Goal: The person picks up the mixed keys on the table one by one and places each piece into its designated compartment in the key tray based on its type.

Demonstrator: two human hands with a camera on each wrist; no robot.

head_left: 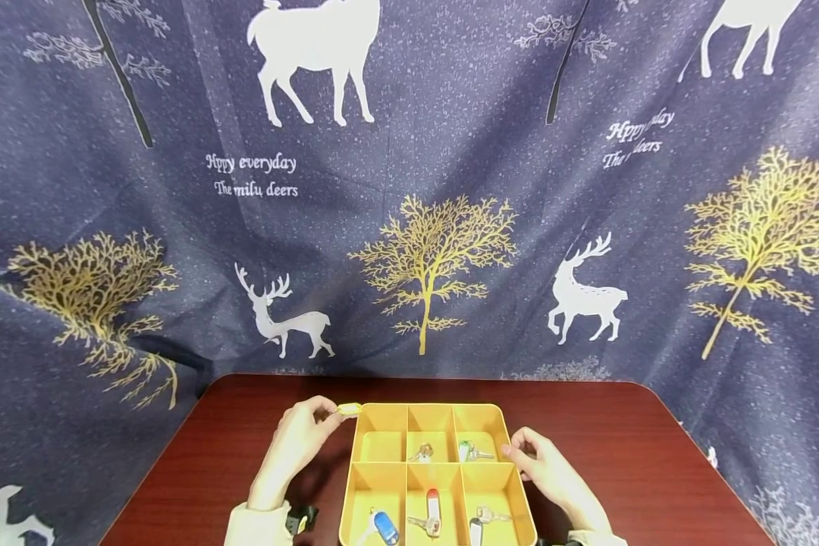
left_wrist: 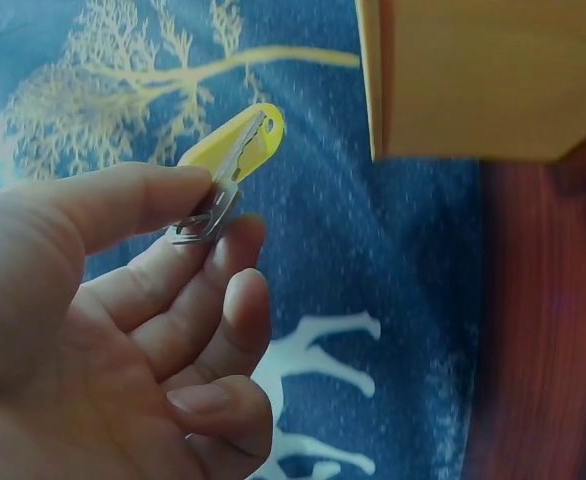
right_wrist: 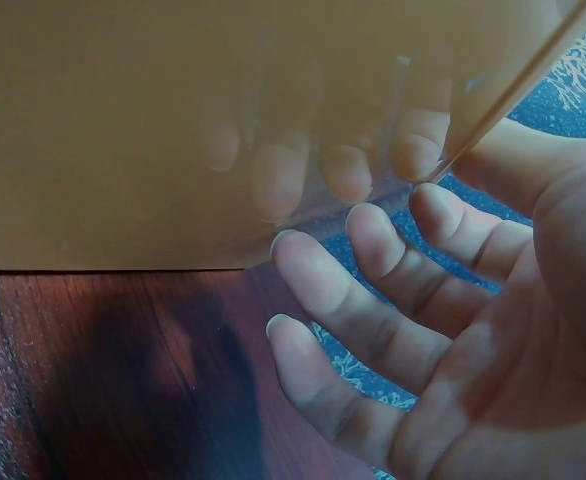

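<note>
My left hand (head_left: 300, 434) pinches a key with a yellow tag (head_left: 349, 409) at the box's back left corner. The left wrist view shows the yellow tag (left_wrist: 269, 150) with the key and its metal ring between thumb and fingers. A yellow compartment box (head_left: 434, 464) stands on the table. At its right wall, my right hand (head_left: 549, 469) grips the rim, thumb inside and index finger outside; its other fingers stand apart in the right wrist view. Tagged keys lie in the box: green (head_left: 464, 450) back right, blue (head_left: 385, 527) front left, red (head_left: 433, 499) front middle.
Another key (head_left: 423, 453) lies in the back middle compartment, and a key with a dark-ended tag (head_left: 476, 531) front right. The reddish-brown table (head_left: 614, 432) reaches to a dark blue cloth (head_left: 450, 167) with deer and trees hanging behind it.
</note>
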